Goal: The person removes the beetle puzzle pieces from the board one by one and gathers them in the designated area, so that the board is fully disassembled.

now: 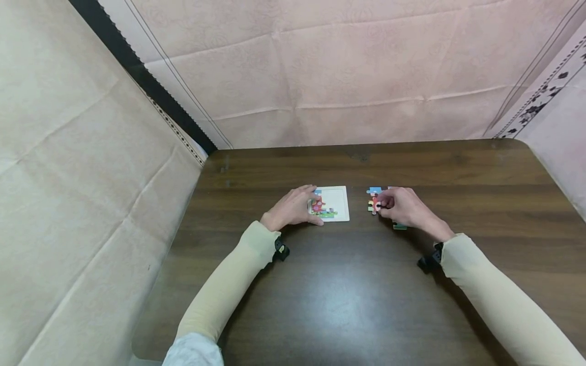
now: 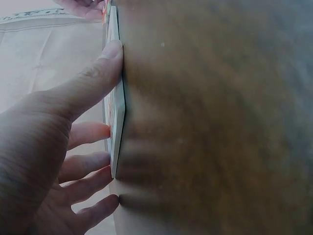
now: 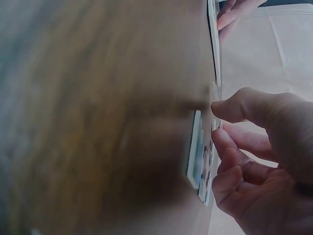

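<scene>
While a white puzzle tray [image 1: 340, 204] is touched at left, loose puzzle pieces [image 1: 375, 190] are partly covered at right.
Against the tray's left end, the left hand [image 1: 294, 206] is rested, widely spread; on the brown table [image 1: 339, 274] farther right, the right hand [image 1: 406, 207] is held at the pieces, fingers bent; whether one is gripped cannot be told.

Brown wooden table [image 1: 339, 284], creased pale cloth [image 1: 361, 66]

Pale cloth [image 1: 366, 66] behind brown table [image 1: 343, 305]
</scene>
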Available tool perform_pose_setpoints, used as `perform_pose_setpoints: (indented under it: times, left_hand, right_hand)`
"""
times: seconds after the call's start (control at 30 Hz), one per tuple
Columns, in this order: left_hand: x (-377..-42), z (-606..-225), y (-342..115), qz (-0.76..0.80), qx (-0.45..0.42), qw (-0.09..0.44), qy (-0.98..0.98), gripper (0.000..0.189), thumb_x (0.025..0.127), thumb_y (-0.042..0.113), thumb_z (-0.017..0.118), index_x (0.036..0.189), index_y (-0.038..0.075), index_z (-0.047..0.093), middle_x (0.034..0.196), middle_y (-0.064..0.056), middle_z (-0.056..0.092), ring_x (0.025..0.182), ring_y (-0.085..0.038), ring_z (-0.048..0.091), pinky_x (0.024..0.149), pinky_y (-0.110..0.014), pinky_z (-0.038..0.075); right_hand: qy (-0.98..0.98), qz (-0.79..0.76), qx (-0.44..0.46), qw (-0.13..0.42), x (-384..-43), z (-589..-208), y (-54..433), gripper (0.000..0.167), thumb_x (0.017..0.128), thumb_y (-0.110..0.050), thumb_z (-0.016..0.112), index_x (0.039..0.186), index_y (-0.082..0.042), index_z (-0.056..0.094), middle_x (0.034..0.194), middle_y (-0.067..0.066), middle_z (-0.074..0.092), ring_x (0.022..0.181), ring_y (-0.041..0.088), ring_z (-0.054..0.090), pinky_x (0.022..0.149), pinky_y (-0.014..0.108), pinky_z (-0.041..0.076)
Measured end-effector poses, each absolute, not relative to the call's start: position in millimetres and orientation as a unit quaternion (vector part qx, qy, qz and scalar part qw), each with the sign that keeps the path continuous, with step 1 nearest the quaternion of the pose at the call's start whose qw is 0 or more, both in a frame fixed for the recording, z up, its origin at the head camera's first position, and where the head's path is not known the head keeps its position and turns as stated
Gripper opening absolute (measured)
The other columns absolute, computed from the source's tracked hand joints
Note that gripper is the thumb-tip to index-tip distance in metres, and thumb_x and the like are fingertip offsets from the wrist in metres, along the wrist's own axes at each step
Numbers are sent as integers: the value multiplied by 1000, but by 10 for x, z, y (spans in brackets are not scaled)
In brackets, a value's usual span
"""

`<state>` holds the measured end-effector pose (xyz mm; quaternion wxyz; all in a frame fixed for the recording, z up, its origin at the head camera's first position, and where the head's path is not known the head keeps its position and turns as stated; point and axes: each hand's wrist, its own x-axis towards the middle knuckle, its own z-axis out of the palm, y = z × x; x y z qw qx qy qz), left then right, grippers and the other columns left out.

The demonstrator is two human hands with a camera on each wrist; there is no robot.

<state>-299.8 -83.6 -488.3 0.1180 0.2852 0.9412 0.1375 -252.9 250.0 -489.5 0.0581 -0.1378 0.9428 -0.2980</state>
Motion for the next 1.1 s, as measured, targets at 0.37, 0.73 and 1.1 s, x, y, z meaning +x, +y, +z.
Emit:
perform_pose_setpoints:
  times: [0.37,0.73,1.1]
  left_hand:
    - [-3014,-4881,-845,144,287,120,939,78,86,54,91,147,10,69,174,-15,45,164,-35,40,135,-55,34]
    - [-3003,-4866,-838,148,282,122,940,77,86,52,92,148,11,69,174,-13,45,165,-33,39,135,-54,34]
    - [-3002,-4888,-846,152,285,115,939,78,86,52,92,148,11,69,173,-13,46,164,-33,40,135,-52,35]
  right_hand:
    - [944,-293,-139,64,-2553,-4886,2546,24,95,-5,79,118,2,78,97,12,73,87,22,62,79,34,51]
    - [943,-294,-134,80,-2564,-4864,2563,23,95,-6,79,116,2,78,98,13,72,86,22,60,76,33,49]
    - [942,-297,-129,87,-2565,-4873,2555,29,95,-5,79,122,6,76,101,15,72,88,24,61,77,33,50]
